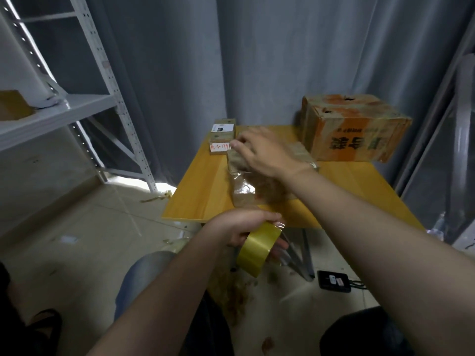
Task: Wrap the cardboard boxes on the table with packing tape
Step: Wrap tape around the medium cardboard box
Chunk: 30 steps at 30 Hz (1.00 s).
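The left hand (244, 224) grips the yellow tape roll (257, 249) at the near edge of the table (200, 191), and the right hand (264, 150) lies on the taped box (241, 186), too blurred to tell its grip.

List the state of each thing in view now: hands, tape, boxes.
left hand: grips the tape roll, below the table edge.
tape roll: held, off the table.
right hand: rests on the middle box.
middle box: on the table, glossy tape on its near part.
large box: closed, back right, untouched.
small boxes: closed, back left, untouched.
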{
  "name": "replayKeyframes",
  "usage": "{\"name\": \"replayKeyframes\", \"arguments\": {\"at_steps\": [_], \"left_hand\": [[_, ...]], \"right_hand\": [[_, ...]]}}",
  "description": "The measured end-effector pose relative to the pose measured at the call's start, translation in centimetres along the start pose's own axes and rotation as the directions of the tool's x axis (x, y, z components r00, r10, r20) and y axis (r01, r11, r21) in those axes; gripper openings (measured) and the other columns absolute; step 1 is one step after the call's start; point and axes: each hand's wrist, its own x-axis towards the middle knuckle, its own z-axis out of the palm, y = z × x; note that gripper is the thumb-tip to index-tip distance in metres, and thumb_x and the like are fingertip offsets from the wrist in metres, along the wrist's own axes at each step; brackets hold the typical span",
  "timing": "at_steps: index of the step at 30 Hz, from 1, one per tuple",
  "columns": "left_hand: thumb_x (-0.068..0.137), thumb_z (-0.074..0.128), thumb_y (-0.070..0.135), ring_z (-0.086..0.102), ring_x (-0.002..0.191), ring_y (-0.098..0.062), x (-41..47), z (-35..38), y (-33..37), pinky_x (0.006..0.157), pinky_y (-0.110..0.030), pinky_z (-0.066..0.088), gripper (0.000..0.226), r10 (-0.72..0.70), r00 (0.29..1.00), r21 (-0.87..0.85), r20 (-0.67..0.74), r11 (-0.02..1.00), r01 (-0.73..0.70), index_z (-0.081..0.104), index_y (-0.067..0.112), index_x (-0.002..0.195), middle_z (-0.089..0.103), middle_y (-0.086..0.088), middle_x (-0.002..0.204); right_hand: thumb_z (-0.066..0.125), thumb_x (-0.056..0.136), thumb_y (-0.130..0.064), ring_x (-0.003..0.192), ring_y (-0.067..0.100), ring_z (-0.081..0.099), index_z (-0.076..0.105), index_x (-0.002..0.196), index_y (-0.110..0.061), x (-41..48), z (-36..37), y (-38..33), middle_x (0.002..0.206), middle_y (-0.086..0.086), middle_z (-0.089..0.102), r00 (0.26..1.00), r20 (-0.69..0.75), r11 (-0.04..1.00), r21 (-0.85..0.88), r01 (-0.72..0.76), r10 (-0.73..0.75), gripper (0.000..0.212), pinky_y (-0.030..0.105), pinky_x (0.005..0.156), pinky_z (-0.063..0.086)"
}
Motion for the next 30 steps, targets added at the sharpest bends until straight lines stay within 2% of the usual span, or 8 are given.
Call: {"name": "replayKeyframes", "arguments": {"at_steps": [3,7,13,19,24,25,27,30], "left_hand": [[0.110,0.047,0.036,0.073,0.061,-0.028,-0.2,-0.5,0.1,0.062,-0.035,0.061,0.026,0.024,1.000,-0.015,0.002,1.000,-0.024,0.053,0.011,0.112,0.078,-0.019,0.097],[0.109,0.052,0.030,0.074,0.060,-0.032,-0.3,-1.6,0.4,0.052,-0.036,0.061,0.029,0.057,0.998,-0.048,-0.007,0.997,-0.057,0.055,0.003,0.120,0.073,-0.030,0.106],[0.108,0.053,0.031,0.074,0.065,-0.035,0.4,-2.3,0.1,0.064,-0.042,0.063,0.032,0.030,0.999,-0.026,0.040,0.999,-0.029,0.057,0.002,0.121,0.077,-0.023,0.088],[0.107,0.057,0.030,0.071,0.082,-0.037,1.8,-2.6,-0.6,0.090,-0.055,0.058,0.033,0.015,1.000,0.021,-0.011,1.000,-0.015,0.063,0.002,0.123,0.072,-0.031,0.114],[0.107,0.056,0.034,0.073,0.077,-0.037,1.9,-2.7,-1.1,0.082,-0.049,0.060,0.033,-0.035,0.999,0.004,0.040,0.999,0.035,0.061,0.005,0.122,0.075,-0.027,0.105],[0.107,0.056,0.034,0.073,0.079,-0.038,1.8,-2.7,-1.2,0.085,-0.052,0.059,0.033,-0.034,0.999,0.004,0.037,0.999,0.034,0.061,0.005,0.121,0.075,-0.029,0.108],[0.106,0.057,0.034,0.072,0.081,-0.039,1.4,-2.6,-1.3,0.085,-0.054,0.058,0.032,-0.027,0.999,0.011,0.042,1.000,0.027,0.062,0.005,0.117,0.071,-0.033,0.116],[0.107,0.056,0.034,0.073,0.071,-0.036,0.5,-2.6,-1.0,0.073,-0.047,0.061,0.028,-0.007,0.999,0.022,0.034,1.000,0.006,0.062,0.006,0.110,0.072,-0.033,0.113]], "right_hand": [[0.037,0.105,-0.062,0.125,0.023,0.048,0.063,0.126,-0.022,0.9,2.2,-0.5,0.133,0.000,0.062,0.989,0.132,0.988,-0.128,0.083,-0.066,0.052,0.044,0.100,0.040],[0.025,0.094,-0.078,0.126,0.023,0.045,0.058,0.136,-0.026,0.7,4.5,0.5,0.143,-0.005,0.054,0.969,0.212,0.918,-0.346,0.194,-0.125,0.075,0.042,0.101,0.040],[0.040,0.086,-0.085,0.126,0.025,0.046,0.054,0.139,-0.024,0.3,5.4,0.9,0.147,-0.003,0.050,0.941,0.215,0.819,-0.467,0.334,-0.261,0.081,0.044,0.107,0.039],[0.054,0.078,-0.086,0.123,0.032,0.051,0.043,0.141,-0.016,-1.1,6.7,1.0,0.155,0.010,0.041,0.943,0.156,0.706,-0.629,0.325,-0.295,0.095,0.048,0.100,0.045],[0.052,0.082,-0.085,0.117,0.036,0.052,0.038,0.140,-0.012,-1.7,6.9,1.7,0.148,0.020,0.046,0.916,0.172,0.621,-0.688,0.375,-0.363,0.094,0.051,0.106,0.044],[0.050,0.085,-0.083,0.116,0.036,0.052,0.041,0.139,-0.011,-1.7,6.9,1.6,0.145,0.019,0.047,0.911,0.180,0.642,-0.659,0.391,-0.371,0.091,0.051,0.104,0.044],[0.041,0.094,-0.077,0.117,0.034,0.051,0.049,0.138,-0.010,-1.5,6.4,1.1,0.142,0.017,0.049,0.925,0.140,0.785,-0.492,0.376,-0.355,0.080,0.049,0.102,0.045],[0.028,0.104,-0.066,0.130,0.035,0.045,0.048,0.143,-0.019,-0.5,4.6,0.8,0.148,0.010,0.044,0.990,0.067,0.977,-0.167,0.133,-0.123,0.064,0.056,0.110,0.038]]}}
